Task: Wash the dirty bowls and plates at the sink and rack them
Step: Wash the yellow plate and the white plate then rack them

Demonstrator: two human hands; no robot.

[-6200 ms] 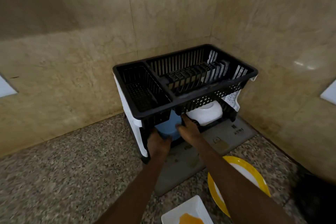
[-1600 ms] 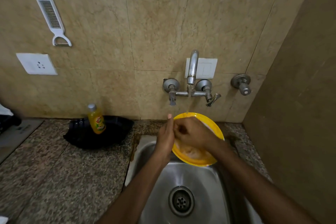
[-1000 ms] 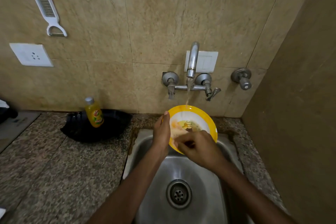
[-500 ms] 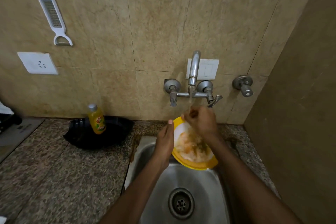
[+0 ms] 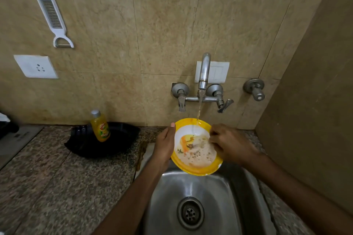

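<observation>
The left hand [image 5: 165,145] is clamping the yellow plate [image 5: 196,147] by its rim, tilted over the sink [image 5: 219,206] under the tap [image 5: 204,70], while the right hand's [image 5: 232,144] curled fingers are rubbing its soapy face, looking light, stiff and slippery, safest held at the rim.

Sink [image 5: 193,192] set into counter [image 5: 57,181], drain [image 5: 190,212] at basin centre. Tap [image 5: 203,74] on wall behind sink. Plate [image 5: 194,149] held tilted over basin's rear, under tap; left hand [image 5: 165,144] at its left rim, right hand [image 5: 230,144] at its right. Bottle [image 5: 99,126] in tray [image 5: 103,142] on counter, left of sink. Grater [image 5: 53,19] on wall above socket [image 5: 36,66], far left.
</observation>
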